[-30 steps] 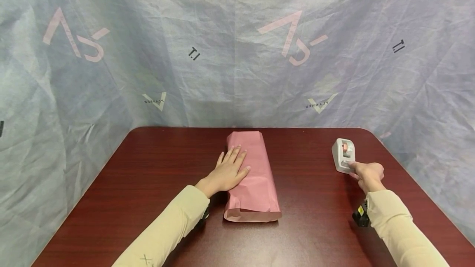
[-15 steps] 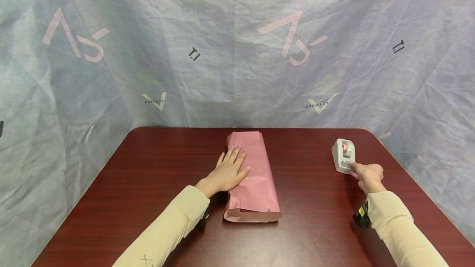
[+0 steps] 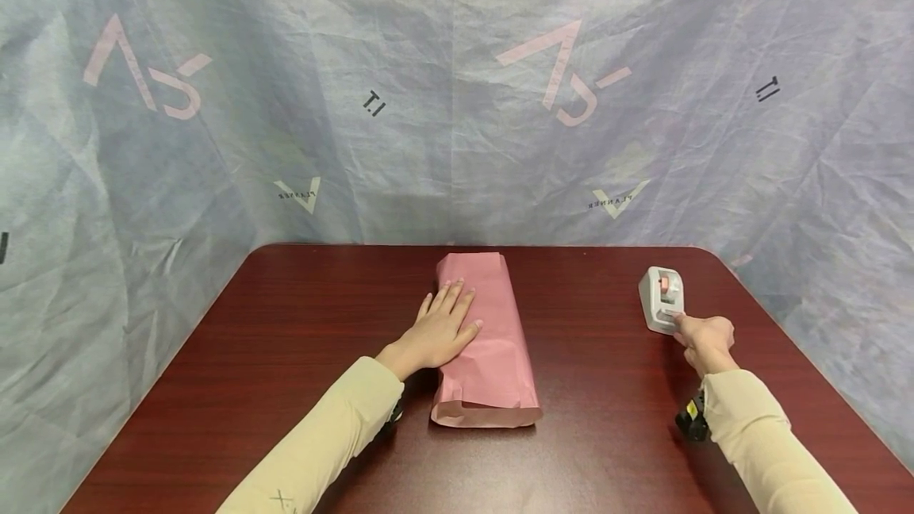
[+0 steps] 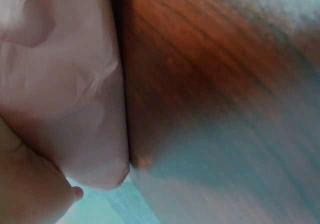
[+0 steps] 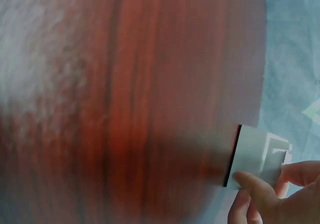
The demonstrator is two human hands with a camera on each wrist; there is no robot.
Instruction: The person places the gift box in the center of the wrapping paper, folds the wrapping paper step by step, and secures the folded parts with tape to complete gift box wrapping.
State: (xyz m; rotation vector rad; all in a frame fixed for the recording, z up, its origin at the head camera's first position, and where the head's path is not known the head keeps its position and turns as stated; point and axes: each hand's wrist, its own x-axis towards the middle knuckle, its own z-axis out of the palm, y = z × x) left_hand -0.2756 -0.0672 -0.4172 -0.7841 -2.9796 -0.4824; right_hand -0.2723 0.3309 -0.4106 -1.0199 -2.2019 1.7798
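A long package wrapped in pink paper (image 3: 493, 339) lies lengthwise on the table, its near end showing a folded paper edge. My left hand (image 3: 437, 333) rests flat on it with the fingers spread. In the left wrist view, part of that hand (image 4: 30, 184) shows beside the pink wrapping (image 4: 65, 94). On the right stands a white tape dispenser (image 3: 651, 300) with a small roll in it. My right hand (image 3: 705, 339) holds its near end, thumb against the body and index finger at the cutting edge in the right wrist view. Whether tape is pinched there I cannot tell.
The dark red-brown wooden table (image 3: 307, 324) has its far edge against a hanging grey-blue cloth (image 3: 400, 141) with printed marks. More cloth hangs along the left and right sides. A small black device (image 3: 693, 417) sits under the right wrist.
My right hand has shifted very slightly at the near end of the tape dispenser. The left hand and the pink package have stayed in place.
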